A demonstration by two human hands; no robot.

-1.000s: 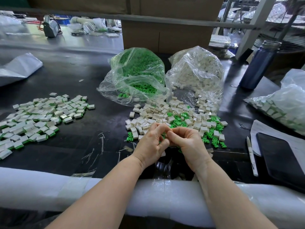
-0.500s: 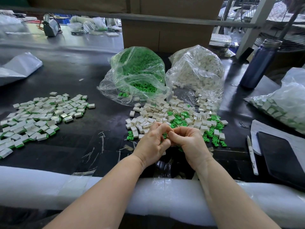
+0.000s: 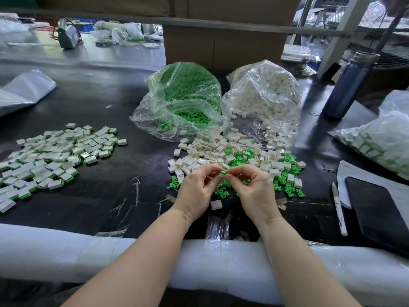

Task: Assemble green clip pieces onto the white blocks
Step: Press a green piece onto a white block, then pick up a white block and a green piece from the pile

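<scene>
A tiny green clip piece [image 3: 222, 173] is pinched between the fingertips of the left hand [image 3: 198, 191] and the right hand [image 3: 254, 191], held just above the near-middle of the bench [image 3: 110, 103]. Right behind it, loose white blocks [image 3: 221, 149] and green clips [image 3: 285, 185] are scattered together. Finished pieces [image 3: 53, 156] are piled toward the left edge, and two open bags, green [image 3: 183, 100] and white [image 3: 263, 96], are sat further back.

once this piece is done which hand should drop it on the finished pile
Left, probably: the finished pile lies on the left hand's side, and the right hand would have to cross over.
</scene>
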